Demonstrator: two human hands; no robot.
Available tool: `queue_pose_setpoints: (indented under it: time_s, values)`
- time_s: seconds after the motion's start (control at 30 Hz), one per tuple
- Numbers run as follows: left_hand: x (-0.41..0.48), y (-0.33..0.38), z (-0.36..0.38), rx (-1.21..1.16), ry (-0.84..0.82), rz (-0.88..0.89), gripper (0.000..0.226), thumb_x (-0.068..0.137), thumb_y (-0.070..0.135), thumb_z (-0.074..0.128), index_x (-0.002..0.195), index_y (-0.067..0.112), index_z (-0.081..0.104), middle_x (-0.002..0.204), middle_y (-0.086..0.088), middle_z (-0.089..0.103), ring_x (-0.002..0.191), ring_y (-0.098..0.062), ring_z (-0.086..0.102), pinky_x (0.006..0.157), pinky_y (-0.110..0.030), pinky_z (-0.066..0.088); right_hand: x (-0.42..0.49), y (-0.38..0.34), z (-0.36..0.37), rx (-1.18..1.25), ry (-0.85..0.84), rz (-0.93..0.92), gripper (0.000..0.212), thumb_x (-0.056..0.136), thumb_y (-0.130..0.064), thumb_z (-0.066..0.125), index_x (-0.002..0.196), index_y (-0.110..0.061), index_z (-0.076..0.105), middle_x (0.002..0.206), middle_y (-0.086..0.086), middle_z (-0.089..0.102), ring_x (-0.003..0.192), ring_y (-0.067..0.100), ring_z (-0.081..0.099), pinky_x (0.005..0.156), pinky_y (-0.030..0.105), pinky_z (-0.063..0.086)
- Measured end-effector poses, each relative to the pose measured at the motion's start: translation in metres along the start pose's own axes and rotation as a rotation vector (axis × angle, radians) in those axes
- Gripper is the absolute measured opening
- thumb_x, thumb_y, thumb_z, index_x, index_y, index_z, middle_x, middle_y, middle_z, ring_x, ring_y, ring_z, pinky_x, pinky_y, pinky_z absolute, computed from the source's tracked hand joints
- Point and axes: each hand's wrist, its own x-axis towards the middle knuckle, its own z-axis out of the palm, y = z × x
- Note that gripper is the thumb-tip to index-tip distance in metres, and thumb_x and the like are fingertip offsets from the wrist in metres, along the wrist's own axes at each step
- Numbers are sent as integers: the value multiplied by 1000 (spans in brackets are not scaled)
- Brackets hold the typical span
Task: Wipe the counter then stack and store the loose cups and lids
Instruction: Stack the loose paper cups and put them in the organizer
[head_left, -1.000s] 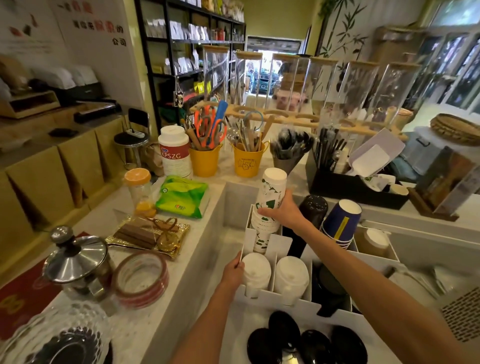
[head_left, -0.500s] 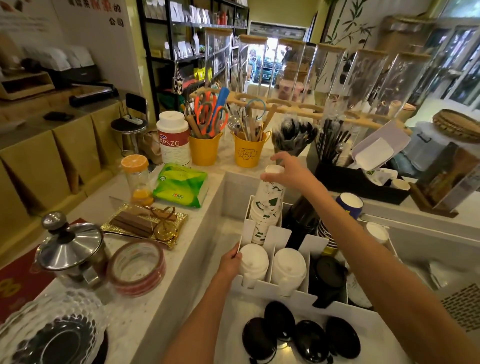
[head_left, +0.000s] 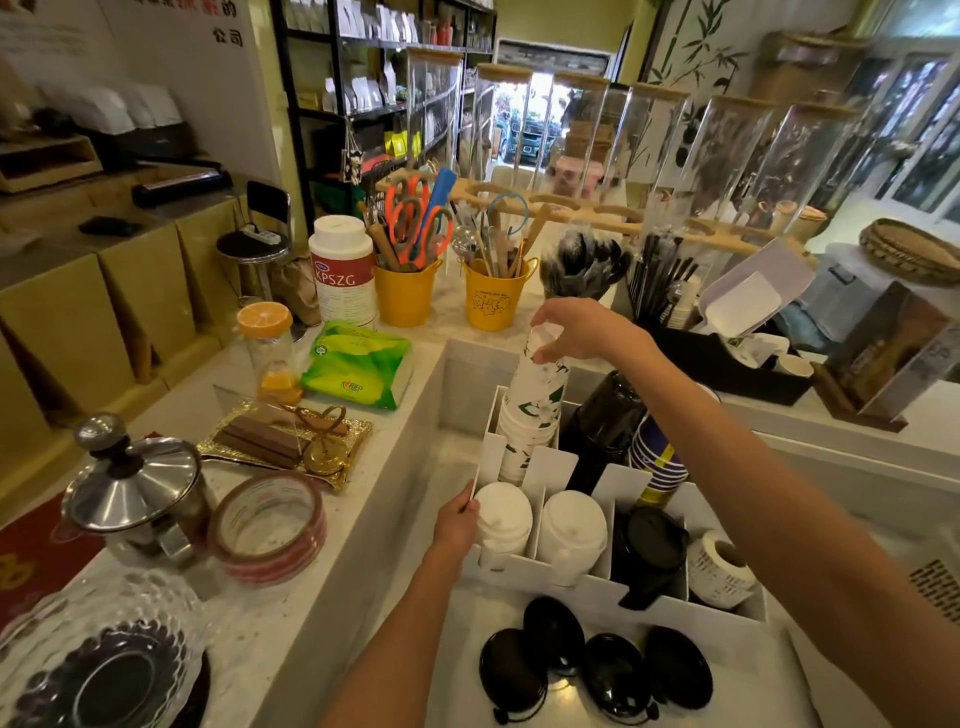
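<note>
A tall stack of white cups with green print (head_left: 531, 415) stands tilted in the back-left slot of a white divided organizer (head_left: 558, 574). My right hand (head_left: 576, 330) grips the top of that stack. My left hand (head_left: 457, 525) holds the organizer's left wall beside two stacks of white lids (head_left: 540, 525). A black cup stack (head_left: 602, 421) and a blue cup stack (head_left: 657, 460) fill the other back slots. Black lids (head_left: 649, 540) sit in a front slot. Several loose black lids (head_left: 592, 670) lie in front of the organizer.
On the raised counter at left are a steel teapot (head_left: 132, 488), a tape roll (head_left: 267, 527), a gold tray (head_left: 291, 441), a green wipes pack (head_left: 358, 371) and a jar with an orange lid (head_left: 267, 348). Yellow utensil buckets (head_left: 493, 296) stand behind.
My right hand slid from the side of the printed cup stack up to its top. The stack sits lower in its slot. My left hand stayed on the organizer.
</note>
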Motion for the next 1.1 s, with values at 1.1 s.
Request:
queue_pose_setpoints:
  time_s: [1.1]
  values:
    - [-140, -45, -69, 433, 49, 203, 24, 98, 20, 51, 118, 25, 62, 121, -2, 66, 106, -18, 61, 93, -34, 51, -232, 19, 208, 1050, 334, 311, 21, 98, -26, 53, 90, -16, 70, 90, 5, 71, 89, 19, 68, 81, 33, 57]
